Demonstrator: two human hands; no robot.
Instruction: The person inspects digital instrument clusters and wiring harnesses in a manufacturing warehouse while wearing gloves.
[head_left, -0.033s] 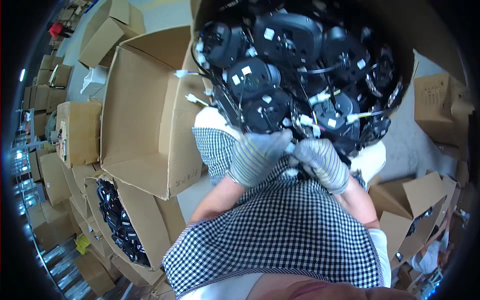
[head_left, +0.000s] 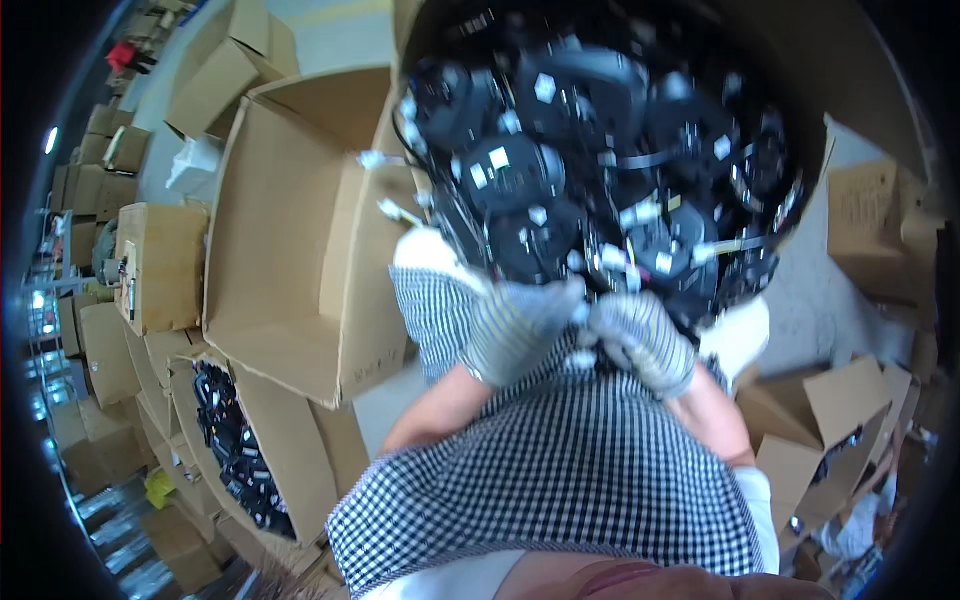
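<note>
Both hands wear striped grey-white gloves and meet at the near edge of a big box filled with black round-backed housings [head_left: 505,172]. My left hand [head_left: 522,325] is closed, fingertips pinching a small white connector [head_left: 580,314]. Close beside it, my right hand [head_left: 648,342] has its fingers curled together; what they grip is hidden. Dark cable lies just below the fingertips. White plugs on thin wires, such as one wire plug [head_left: 615,258], stick out among the housings beyond my hands.
At left stands a large open carton [head_left: 280,230]. Below it, another carton holds many small black parts [head_left: 240,450]. Open-flapped boxes [head_left: 845,405] stand at lower right, near another person's arm. A closed carton [head_left: 868,215] sits at far right.
The whole view has shifted slightly, with surroundings a little lower and blurred. Both hands keep the same closed pose at the box's near edge.
</note>
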